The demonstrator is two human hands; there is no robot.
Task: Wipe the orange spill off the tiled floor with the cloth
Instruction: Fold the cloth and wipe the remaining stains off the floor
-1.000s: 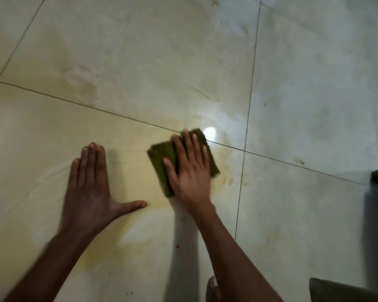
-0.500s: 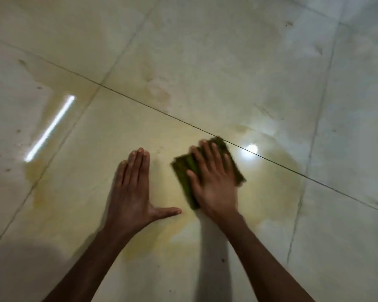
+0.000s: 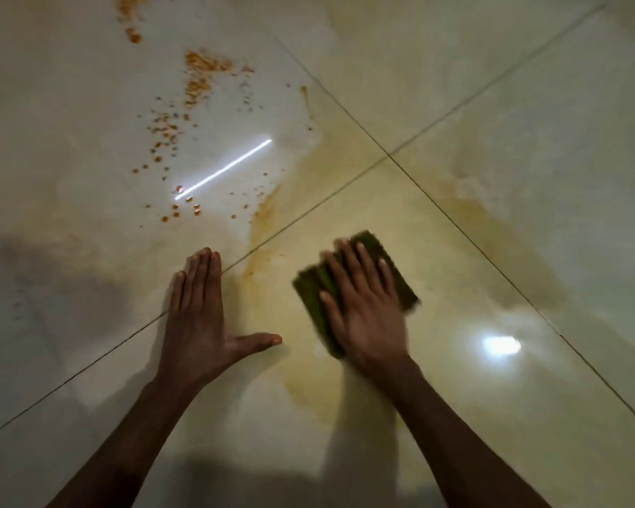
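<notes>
Covering floor (image 3: 528, 104): smeared orange spill (image 3: 308, 199)

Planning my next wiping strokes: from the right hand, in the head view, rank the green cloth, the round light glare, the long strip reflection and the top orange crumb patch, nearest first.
1. Green cloth, pressed flat under the right hand.
2. Round light glare, just to its right.
3. Long strip reflection, ahead and left.
4. Top orange crumb patch, far ahead-left at the frame edge.

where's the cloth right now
In the head view, the green cloth lies flat under the right hand, right of centre, beside the left hand.
</notes>
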